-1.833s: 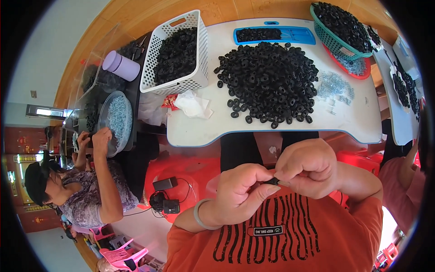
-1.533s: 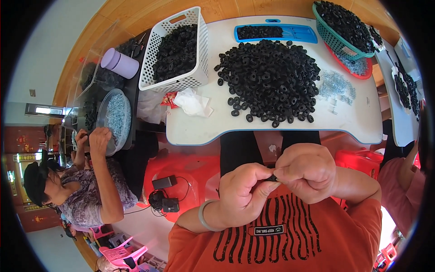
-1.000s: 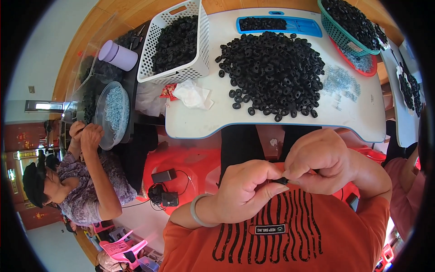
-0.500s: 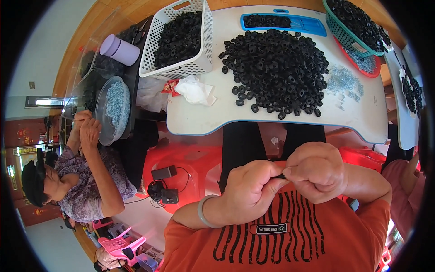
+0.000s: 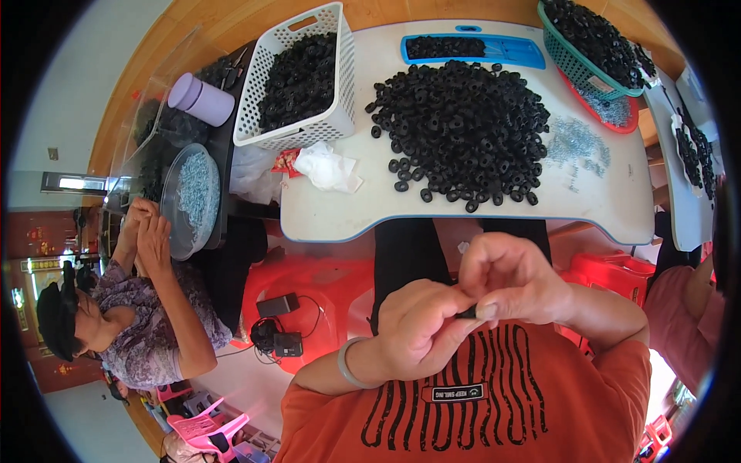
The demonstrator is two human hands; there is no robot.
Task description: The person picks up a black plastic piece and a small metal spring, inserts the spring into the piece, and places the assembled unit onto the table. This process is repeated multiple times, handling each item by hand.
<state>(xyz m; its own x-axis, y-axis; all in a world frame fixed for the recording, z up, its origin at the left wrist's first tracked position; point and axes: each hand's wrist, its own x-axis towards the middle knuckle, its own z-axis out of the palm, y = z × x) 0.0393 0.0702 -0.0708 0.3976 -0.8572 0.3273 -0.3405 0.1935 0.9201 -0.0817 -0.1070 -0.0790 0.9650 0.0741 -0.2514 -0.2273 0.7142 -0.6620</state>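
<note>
My left hand [image 5: 421, 320], with a pale bangle at the wrist, pinches a small black part [image 5: 466, 312] between thumb and forefinger in front of my chest. My right hand [image 5: 519, 279] meets it from the other side, its thumb on the same part and its forefinger curled over. The fingers hide most of the part, so its full shape does not show. Beyond my hands a large heap of small black oval rings [image 5: 463, 131] covers the middle of the white table [image 5: 324, 208]. Right of the heap lies a scatter of tiny clear bluish pieces [image 5: 577, 147].
Black parts fill a white perforated basket [image 5: 297, 139], a blue tray [image 5: 513, 52] and a green basket [image 5: 579, 65], which overlaps a red dish [image 5: 634, 119]. Left are crumpled tissue [image 5: 328, 167], a purple container [image 5: 202, 100] and a co-worker [image 5: 166, 309] by a clear bowl [image 5: 214, 208].
My right hand has loosened from a tight fist, its forefinger lifting into an arch, and the black part now shows between my fingertips. The view has shifted slightly.
</note>
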